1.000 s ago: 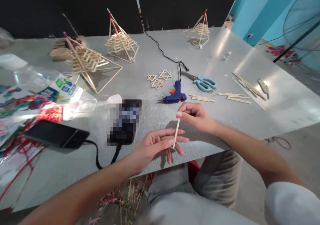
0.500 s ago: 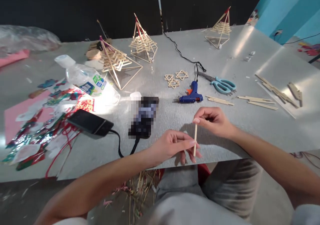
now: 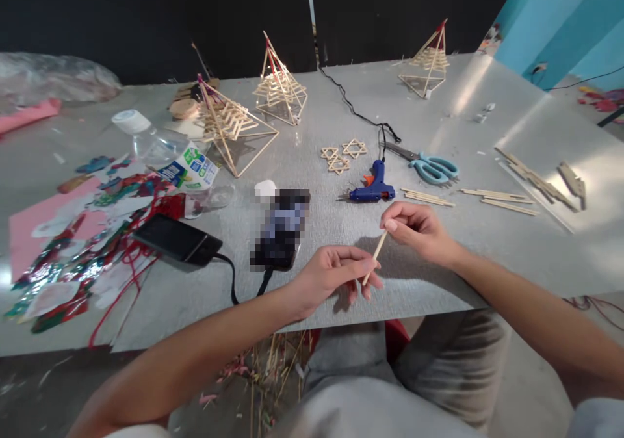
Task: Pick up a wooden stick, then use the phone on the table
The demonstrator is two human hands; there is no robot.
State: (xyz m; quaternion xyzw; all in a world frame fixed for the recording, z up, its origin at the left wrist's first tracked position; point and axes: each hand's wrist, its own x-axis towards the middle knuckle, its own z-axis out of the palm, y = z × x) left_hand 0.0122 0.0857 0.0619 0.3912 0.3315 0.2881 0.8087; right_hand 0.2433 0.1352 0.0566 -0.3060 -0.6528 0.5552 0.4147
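Observation:
A thin wooden stick (image 3: 374,256) is held slanted between both hands over the front edge of the grey table (image 3: 341,295). My right hand (image 3: 414,230) pinches its upper end. My left hand (image 3: 331,275) is curled with thumb and fingertips closed on its lower end. A blue glue gun (image 3: 371,188) lies just beyond my right hand, with loose sticks (image 3: 429,197) to its right.
Teal scissors (image 3: 431,166), small stick stars (image 3: 342,153) and three stick pyramids (image 3: 280,87) lie farther back. A phone (image 3: 281,229), a black power bank (image 3: 176,239) with cable, a plastic bottle (image 3: 170,158) and coloured paper scraps (image 3: 73,230) fill the left. More sticks (image 3: 536,178) lie right.
The stick has tilted from upright to slanted. My left hand's fingers have curled in around its lower end, and my right hand has shifted slightly up and right.

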